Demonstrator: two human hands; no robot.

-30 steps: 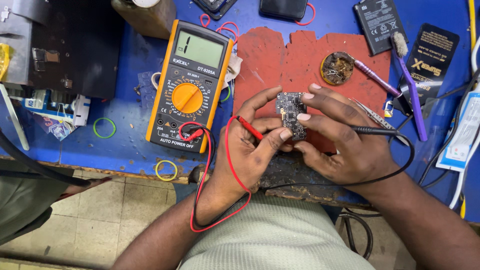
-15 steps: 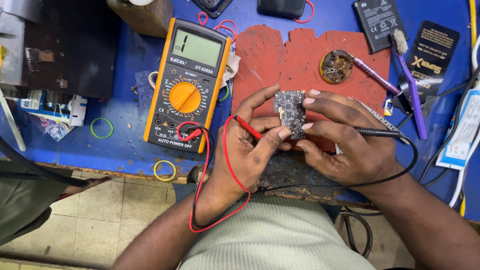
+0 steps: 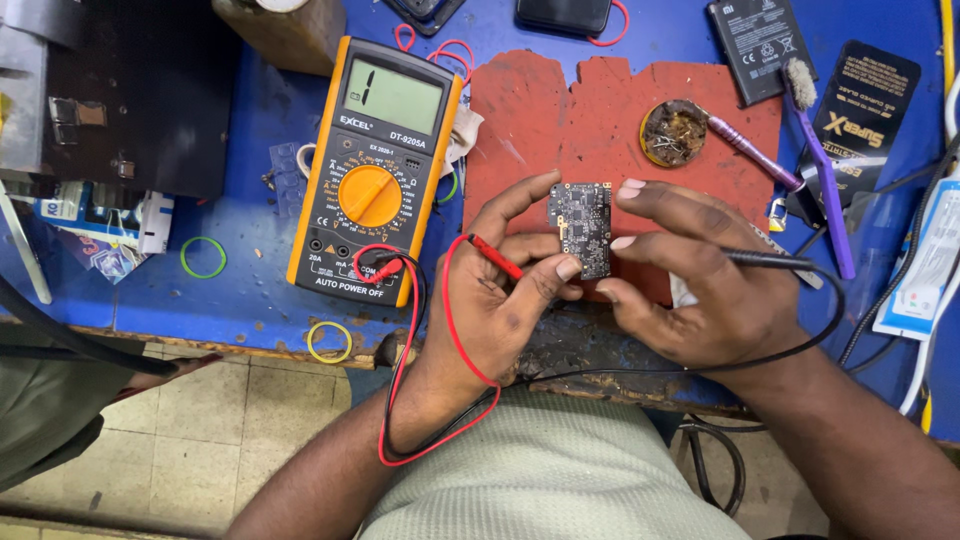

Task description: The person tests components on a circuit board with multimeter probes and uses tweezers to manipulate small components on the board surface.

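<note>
1. Left hand (image 3: 500,300): closed around the red probe (image 3: 497,258), which lies between thumb and fingers with its tip directed toward the circuit board (image 3: 582,228); the index finger extends up along the board's left edge.
2. Right hand (image 3: 700,280): closed around the black probe (image 3: 770,261), gripped between thumb and palm side; the fingertips touch the board's right edge and top corner.
3. Circuit board: small, dark, rectangular, held upright between the fingers of both hands above the lower edge of the red mat (image 3: 600,130).
4. Multimeter (image 3: 375,170): orange-cased with grey display and orange dial, lying flat on the blue tabletop (image 3: 240,280) just left of the red mat. The red lead (image 3: 420,400) and black lead (image 3: 820,330) run from its lower sockets, looping past the tabletop edge to the probes.
5. Red mat: carries a round tin of brass wool (image 3: 672,132) near its upper right corner.
6. Purple brush (image 3: 820,160): lies right of the mat, beside a flat black battery (image 3: 762,45).
7. Rubber bands: a green one (image 3: 203,257) and a yellow one (image 3: 329,341) lie on the tabletop, left of and below the multimeter.
</note>
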